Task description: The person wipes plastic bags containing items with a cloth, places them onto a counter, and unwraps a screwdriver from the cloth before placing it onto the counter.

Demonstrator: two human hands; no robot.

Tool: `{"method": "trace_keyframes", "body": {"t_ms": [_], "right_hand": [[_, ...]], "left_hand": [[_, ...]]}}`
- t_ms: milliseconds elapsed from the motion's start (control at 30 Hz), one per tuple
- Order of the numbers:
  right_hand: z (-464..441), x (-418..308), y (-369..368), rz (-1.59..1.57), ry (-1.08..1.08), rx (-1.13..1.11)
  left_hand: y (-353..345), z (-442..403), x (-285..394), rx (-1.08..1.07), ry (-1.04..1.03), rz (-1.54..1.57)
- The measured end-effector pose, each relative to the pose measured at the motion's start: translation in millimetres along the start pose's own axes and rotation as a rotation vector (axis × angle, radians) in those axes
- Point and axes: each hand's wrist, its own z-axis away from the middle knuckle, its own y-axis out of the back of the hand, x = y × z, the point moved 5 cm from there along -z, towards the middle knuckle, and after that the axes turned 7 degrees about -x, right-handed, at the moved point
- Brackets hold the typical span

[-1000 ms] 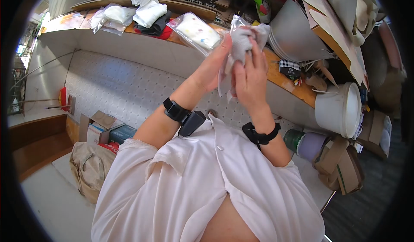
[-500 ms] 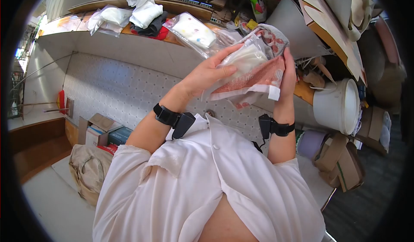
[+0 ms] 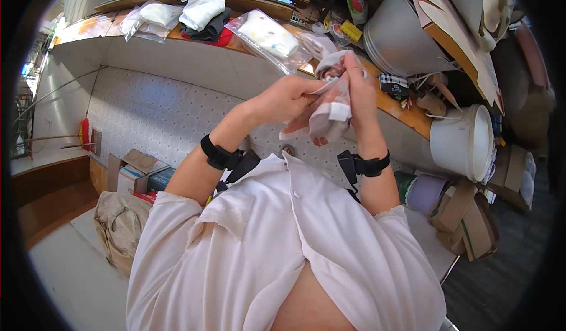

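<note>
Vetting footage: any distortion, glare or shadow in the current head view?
Head view: fisheye bows the orange-brown wooden shelf, corners black; glare on the clear plastic packet of spotted fabric; shadow across the pale patterned floor; weave on the pink-and-white cloth unresolved.

Beyond the left hand [image 3: 286, 98], a wood-topped white ledge [image 3: 171, 52] runs on past the right hand [image 3: 361, 89]; left of the left hand spread dot-patterned floor tiles [image 3: 168, 104], then a brown wooden compartment [image 3: 50, 192] and bright daylight [image 3: 26, 67]; well right of the right hand, dark flooring [image 3: 492, 284]
</note>
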Motion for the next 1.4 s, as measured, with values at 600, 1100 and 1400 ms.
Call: {"method": "trace_keyframes", "body": {"t_ms": [600,1100,1400], "right_hand": [[-5,-6,-18,0.400,0.548,0.185],[28,-62,28,-0.081,0.134,0.106],[62,-73,-63,0.865,0.737,-0.157]], "left_hand": [[-11,-8,-35,0.206,-0.061,1.238],[67,20,-21,0.487,0.042,0.341],[19,-25,-12,0.183,-0.151,1.607]]}}
